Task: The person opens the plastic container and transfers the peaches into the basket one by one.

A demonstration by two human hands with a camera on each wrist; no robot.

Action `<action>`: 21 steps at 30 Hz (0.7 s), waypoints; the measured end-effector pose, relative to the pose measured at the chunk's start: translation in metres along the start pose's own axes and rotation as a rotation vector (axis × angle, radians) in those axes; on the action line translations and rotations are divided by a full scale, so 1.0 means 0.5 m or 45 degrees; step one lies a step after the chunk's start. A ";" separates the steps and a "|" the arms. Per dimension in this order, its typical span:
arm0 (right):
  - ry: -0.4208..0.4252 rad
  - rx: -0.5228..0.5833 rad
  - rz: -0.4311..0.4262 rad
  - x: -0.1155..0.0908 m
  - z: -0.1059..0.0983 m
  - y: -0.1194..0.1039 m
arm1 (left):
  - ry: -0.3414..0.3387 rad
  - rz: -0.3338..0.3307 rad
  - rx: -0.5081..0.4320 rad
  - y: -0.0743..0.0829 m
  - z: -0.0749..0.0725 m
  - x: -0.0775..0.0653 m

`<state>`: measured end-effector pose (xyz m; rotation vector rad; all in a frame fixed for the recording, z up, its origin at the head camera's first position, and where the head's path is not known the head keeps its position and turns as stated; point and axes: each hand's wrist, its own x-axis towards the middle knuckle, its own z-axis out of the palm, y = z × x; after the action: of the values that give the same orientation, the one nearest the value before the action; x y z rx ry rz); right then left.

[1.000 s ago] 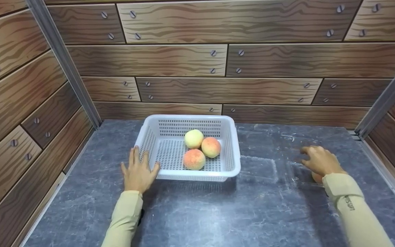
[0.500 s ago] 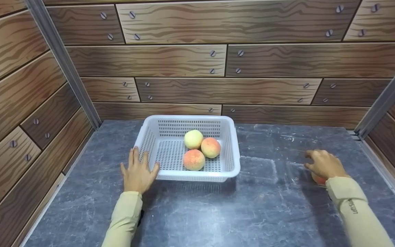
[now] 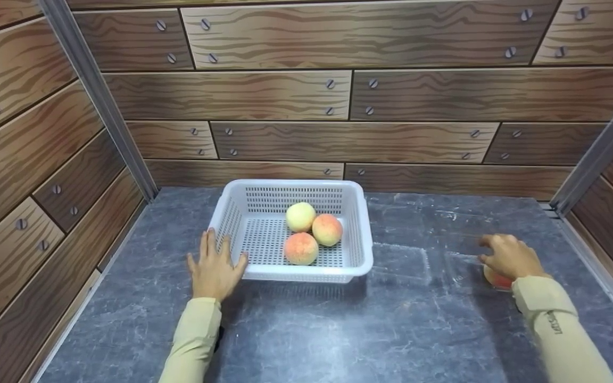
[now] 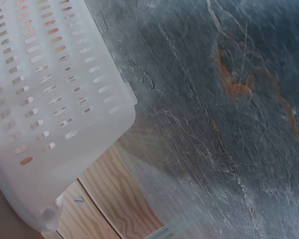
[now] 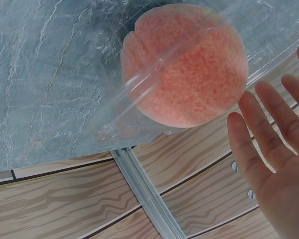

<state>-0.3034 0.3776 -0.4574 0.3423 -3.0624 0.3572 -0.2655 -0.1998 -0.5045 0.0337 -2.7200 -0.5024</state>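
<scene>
My left hand (image 3: 216, 268) lies with spread fingers against the left rim of a white plastic basket (image 3: 301, 272). Inside the basket sit a pale yellow peach (image 3: 300, 217) and two red-blushed peaches (image 3: 327, 230) grouped toward its right half. In the left wrist view the slotted basket wall (image 4: 97, 132) fills the upper left. My right hand (image 3: 514, 258) hovers over another peach (image 3: 495, 277) on the right, partly hidden under the hand and sleeve. In the right wrist view this pink peach (image 5: 189, 69) sits within clear plastic (image 5: 139, 82), beside my extended fingers (image 5: 259, 107).
Transparent plastic edges (image 3: 428, 263) show on the dark marbled table (image 3: 328, 330) between basket and right hand. Wood-patterned walls (image 3: 285, 141) stand at the back and both sides, with metal posts (image 3: 99, 101) in the corners.
My right hand has shifted slightly right and toward me, and more of the peach beneath it shows. The left hand and the basket have stayed in place.
</scene>
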 end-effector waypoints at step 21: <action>-0.021 -0.001 0.116 -0.016 -0.007 0.028 | 0.005 0.008 0.000 -0.002 0.002 0.000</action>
<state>-0.2986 0.3932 -0.4578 0.2069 -3.1015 0.3580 -0.2659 -0.2002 -0.5059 0.0262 -2.7155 -0.5005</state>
